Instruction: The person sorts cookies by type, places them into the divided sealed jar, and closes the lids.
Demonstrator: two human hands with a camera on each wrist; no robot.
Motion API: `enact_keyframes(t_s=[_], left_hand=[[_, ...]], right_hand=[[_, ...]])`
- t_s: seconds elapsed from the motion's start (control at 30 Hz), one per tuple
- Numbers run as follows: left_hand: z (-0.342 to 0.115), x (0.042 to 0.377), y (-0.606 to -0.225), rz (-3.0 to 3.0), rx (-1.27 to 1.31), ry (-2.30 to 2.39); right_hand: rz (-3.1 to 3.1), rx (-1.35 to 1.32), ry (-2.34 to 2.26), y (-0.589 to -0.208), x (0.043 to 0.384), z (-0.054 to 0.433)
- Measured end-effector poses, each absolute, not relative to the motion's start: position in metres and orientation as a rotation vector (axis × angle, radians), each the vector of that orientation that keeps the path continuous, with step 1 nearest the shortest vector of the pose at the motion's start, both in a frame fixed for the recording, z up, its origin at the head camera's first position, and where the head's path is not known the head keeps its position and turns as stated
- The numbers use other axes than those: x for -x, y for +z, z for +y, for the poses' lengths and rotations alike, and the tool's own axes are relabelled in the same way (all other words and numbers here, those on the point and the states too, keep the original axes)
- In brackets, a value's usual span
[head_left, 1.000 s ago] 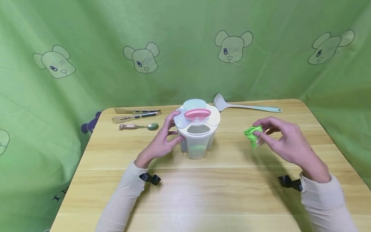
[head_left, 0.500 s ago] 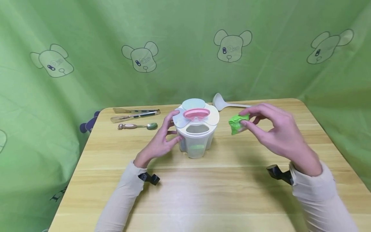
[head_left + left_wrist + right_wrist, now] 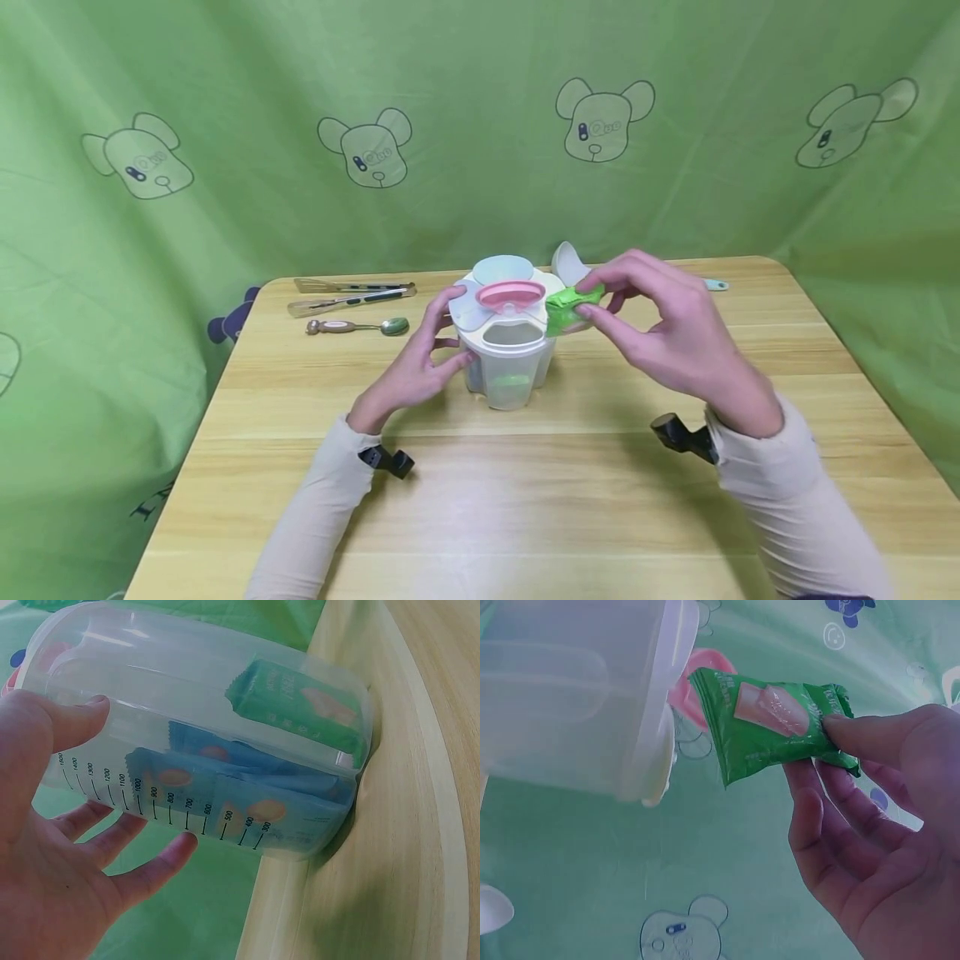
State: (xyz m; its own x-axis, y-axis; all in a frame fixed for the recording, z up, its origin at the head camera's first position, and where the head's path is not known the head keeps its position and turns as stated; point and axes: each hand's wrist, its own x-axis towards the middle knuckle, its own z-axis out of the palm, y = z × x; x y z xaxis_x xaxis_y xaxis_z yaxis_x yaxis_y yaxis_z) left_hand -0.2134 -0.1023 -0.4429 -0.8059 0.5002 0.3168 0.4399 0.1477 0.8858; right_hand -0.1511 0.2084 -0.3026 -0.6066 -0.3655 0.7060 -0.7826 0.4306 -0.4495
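A translucent storage container (image 3: 525, 362) stands on the table, its white lid bearing coloured flaps. The pink flap (image 3: 512, 293) is raised beside an opening at the front. My left hand (image 3: 408, 371) grips the container's left side, thumb and fingers spread round the wall. In the left wrist view, a green snack packet (image 3: 300, 705) lies in one compartment and blue snack packets (image 3: 187, 776) in another. My right hand (image 3: 667, 325) pinches another green snack packet (image 3: 757, 724) between thumb and fingers, just right of the lid and above the table.
Metal tongs (image 3: 352, 300) and a spoon with a brown handle (image 3: 356, 327) lie at the left back of the table (image 3: 480, 500). Behind the container and right hand lies a ladle (image 3: 567, 262), partly hidden. A green curtain (image 3: 480, 200) hangs along the back.
My right hand has moved left with the green snack packet, from the table's right side to beside the lid. The left hand and container have stayed in place.
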Motion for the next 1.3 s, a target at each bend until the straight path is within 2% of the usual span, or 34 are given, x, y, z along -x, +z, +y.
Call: enact_keyframes(t_s=[0.57, 1.3], left_hand=[[-0.102, 0.212, -0.442, 2.336, -0.948, 1.773], [-0.102, 0.213, -0.442, 2.334, -0.944, 1.771]], right_hand=[[-2.181, -0.953, 1.17, -0.322, 0.168, 0.173], [-2.223, -0.947, 1.127, -0.326, 0.166, 0.173]])
